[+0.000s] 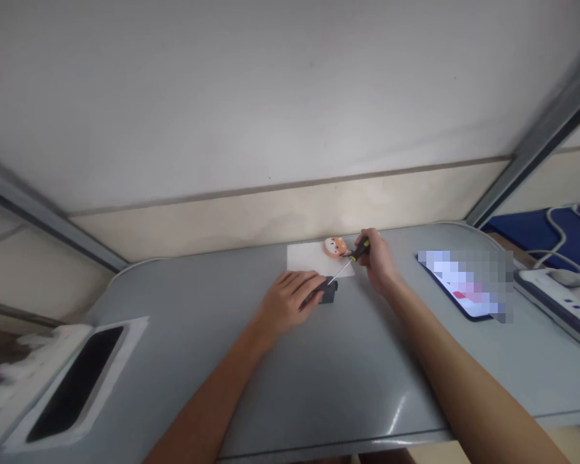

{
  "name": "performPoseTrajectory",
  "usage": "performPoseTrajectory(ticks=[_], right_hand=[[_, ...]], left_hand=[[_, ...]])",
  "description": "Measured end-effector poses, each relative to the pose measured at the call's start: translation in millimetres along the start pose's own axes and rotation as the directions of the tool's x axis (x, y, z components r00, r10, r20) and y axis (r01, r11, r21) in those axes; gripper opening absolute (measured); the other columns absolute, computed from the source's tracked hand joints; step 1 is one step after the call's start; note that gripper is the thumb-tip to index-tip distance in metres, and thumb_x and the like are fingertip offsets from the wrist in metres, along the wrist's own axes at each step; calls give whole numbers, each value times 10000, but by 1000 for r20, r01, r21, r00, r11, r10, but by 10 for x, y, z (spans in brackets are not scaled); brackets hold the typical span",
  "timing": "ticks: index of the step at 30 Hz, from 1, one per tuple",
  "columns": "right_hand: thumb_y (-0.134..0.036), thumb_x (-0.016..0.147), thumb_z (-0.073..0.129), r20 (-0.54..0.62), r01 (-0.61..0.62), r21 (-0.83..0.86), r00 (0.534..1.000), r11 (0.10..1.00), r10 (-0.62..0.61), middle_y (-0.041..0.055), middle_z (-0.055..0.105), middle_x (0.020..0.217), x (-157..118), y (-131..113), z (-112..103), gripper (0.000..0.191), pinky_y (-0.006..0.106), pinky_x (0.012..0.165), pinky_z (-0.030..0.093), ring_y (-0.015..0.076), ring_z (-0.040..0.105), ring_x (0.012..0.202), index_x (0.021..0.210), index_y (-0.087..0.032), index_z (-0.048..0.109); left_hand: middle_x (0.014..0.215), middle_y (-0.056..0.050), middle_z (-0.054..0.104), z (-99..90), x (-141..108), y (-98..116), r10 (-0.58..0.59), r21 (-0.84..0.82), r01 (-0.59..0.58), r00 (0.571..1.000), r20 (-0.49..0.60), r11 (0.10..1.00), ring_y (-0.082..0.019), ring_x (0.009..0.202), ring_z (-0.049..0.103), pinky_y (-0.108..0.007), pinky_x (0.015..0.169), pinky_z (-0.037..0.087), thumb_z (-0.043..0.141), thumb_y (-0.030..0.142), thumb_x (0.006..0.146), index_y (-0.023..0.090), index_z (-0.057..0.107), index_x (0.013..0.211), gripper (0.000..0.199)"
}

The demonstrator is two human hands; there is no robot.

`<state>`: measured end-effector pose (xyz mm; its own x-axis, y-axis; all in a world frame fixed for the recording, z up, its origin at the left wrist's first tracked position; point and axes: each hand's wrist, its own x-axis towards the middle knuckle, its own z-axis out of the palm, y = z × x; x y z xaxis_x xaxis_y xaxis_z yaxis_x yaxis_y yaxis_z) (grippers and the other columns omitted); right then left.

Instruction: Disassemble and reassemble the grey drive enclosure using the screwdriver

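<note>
My left hand (292,296) is closed on a small black object (328,293), holding it against the grey tabletop. A screwdriver (361,250) with a black and yellow handle is gripped in my right hand (377,258). Its thin metal shaft slants down to the left, and the tip meets the upper part of the black object beside my left fingertips. Just behind lies a white sheet of paper (304,256). On its right part rests a round orange and white item with an animal face (335,246), close to the screwdriver handle.
On the right, a phone with a lit screen (457,283) lies near a white power strip (555,299) with cables. A dark flat panel (80,380) on a white surface sits at the left. Behind the tabletop (183,309) stands a wall, with metal posts on both sides.
</note>
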<state>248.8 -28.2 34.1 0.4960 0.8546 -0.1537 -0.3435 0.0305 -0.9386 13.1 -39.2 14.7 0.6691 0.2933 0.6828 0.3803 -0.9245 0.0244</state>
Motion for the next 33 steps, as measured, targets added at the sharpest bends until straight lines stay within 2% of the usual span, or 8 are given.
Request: performPoseTrajectory(ticks=[3, 9, 17, 33], right_hand=[[-348, 770, 581, 14, -6, -39, 1000, 999, 6, -37, 430, 520, 8, 14, -11, 226, 235, 401, 194, 69, 312, 436, 613, -189, 553], [-348, 746, 583, -33, -26, -49, 999, 998, 24, -26, 469, 493, 41, 5, -38, 197, 251, 390, 178, 79, 315, 415, 621, -203, 538], [-340, 750, 580, 13, -19, -27, 1000, 999, 20, -46, 403, 491, 5, -12, -20, 215, 235, 401, 173, 64, 285, 419, 602, -195, 524], [-402, 747, 580, 48, -63, -82, 997, 995, 67, -20, 498, 530, 16, 11, -29, 235, 242, 401, 182, 68, 308, 423, 644, -192, 555]], left_hand=[[1194, -73, 754, 2, 1, 0, 3, 2, -3, 1000, 5, 1000, -188, 1054, 725, -347, 921, 538, 603, 185, 997, 206, 609, 1315, 318], [1204, -74, 756, -3, -3, -1, 14, 15, -14, 1000, 19, 1000, -186, 1052, 729, -349, 922, 530, 596, 190, 1009, 213, 637, 1271, 266], [1193, -68, 763, -11, 12, 10, 22, 32, -23, 1000, 13, 999, -180, 1035, 731, -348, 912, 528, 593, 210, 1026, 196, 617, 1294, 270], [1175, -67, 755, -2, 8, 11, 11, 10, -12, 1000, 23, 1000, -182, 1027, 724, -339, 916, 535, 606, 191, 1008, 225, 653, 1292, 289]])
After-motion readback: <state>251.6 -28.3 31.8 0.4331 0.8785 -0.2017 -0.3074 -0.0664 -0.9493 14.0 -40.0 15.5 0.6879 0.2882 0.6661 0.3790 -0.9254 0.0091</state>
